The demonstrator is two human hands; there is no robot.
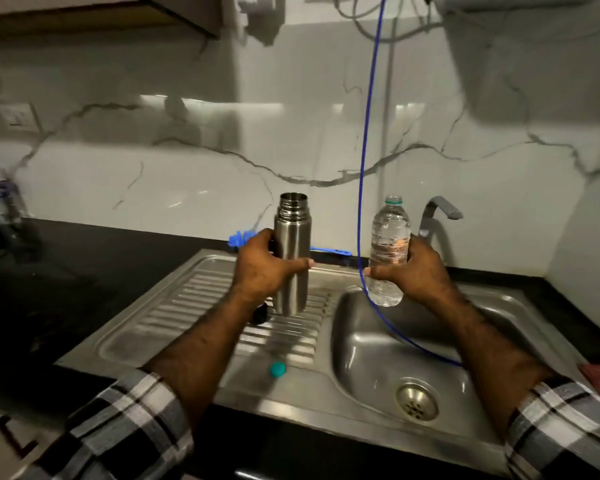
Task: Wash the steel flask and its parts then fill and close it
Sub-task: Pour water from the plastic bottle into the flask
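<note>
a ribbed stainless steel sink (194, 306) with a smooth rounded basin is set into a black counter (66, 271) below a veined marble wall. a cylindrical brushed steel flask (291, 258), uncapped, its threaded neck bare, is held upright above the drainboard, gripped around the middle by the left hand (264, 268). a clear ridged plastic bottle (388, 251), also open, is clasped by the right hand (416, 268) over the basin. a small teal cap (278, 370) lies on the drainboard's front edge.
</note>
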